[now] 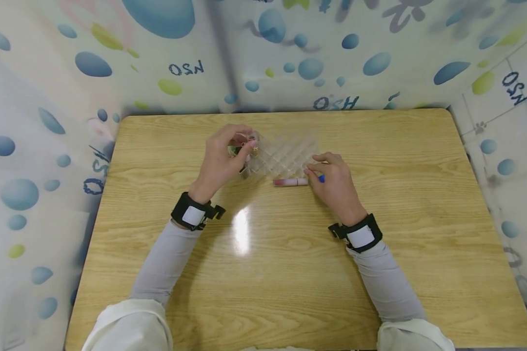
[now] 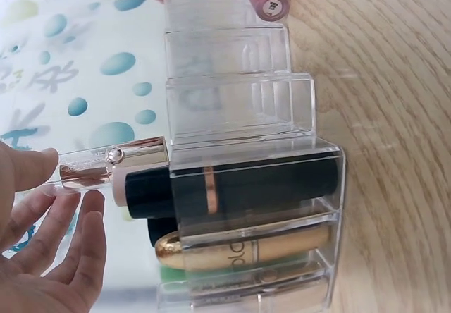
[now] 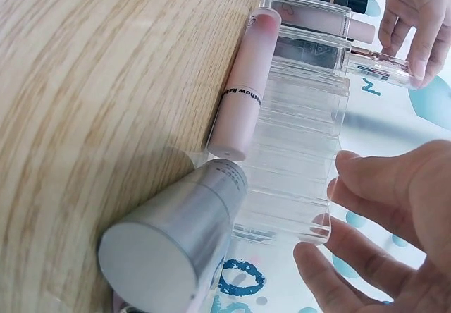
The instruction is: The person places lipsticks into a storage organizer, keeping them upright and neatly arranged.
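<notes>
A clear acrylic lipstick organizer [image 1: 285, 153] stands on the table between the hands. My left hand [image 1: 224, 153] pinches a clear lip gloss tube with a rose-gold part [image 2: 106, 166] between thumb and fingertips, its far end at a slot opening. Beside it, the slots hold a black tube [image 2: 246, 189] and a gold tube [image 2: 246, 249]. At the organizer's other end, my right hand [image 1: 334, 183] grips the rim and corner with thumb and fingers, as the right wrist view shows. Several slots in between hold nothing.
Along the organizer's near side lies a pink lip gloss tube [image 3: 243, 91]. A silver tube [image 3: 176, 221] lies at its end, close to the right hand. A blue piece [image 1: 322, 178] shows partly under that hand. Behind the wooden table [image 1: 272, 292] hangs a patterned curtain [image 1: 290, 58].
</notes>
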`<state>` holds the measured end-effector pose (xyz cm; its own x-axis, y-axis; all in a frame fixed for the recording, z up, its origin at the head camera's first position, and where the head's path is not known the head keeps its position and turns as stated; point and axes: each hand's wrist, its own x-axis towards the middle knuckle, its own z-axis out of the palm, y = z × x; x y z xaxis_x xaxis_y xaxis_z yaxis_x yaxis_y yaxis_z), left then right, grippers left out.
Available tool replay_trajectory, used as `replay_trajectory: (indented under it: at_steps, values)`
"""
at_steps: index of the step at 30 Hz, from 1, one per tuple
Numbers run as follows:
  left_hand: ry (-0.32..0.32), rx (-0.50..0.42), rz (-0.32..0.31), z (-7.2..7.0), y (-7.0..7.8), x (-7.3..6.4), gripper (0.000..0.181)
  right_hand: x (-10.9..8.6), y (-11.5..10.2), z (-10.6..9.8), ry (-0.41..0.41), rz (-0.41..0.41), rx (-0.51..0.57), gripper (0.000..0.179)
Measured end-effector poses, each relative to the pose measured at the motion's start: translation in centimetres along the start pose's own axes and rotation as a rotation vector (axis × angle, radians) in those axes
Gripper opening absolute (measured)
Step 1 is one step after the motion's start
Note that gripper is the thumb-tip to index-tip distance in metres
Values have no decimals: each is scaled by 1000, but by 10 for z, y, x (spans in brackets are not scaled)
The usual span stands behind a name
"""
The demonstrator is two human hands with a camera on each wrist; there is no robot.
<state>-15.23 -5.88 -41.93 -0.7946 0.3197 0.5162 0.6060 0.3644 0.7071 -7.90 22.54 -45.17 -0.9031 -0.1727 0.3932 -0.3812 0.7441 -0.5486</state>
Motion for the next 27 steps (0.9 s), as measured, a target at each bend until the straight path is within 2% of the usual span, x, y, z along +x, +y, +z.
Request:
replay_trajectory:
  at_steps: [9,27]
  values:
    - [-15,39,-10,2,-5,-1,29,0,-1,1,3,1,5,21]
    - [-34,-5,-1,4,-10,1,30,1,1,1,4,11,20,21]
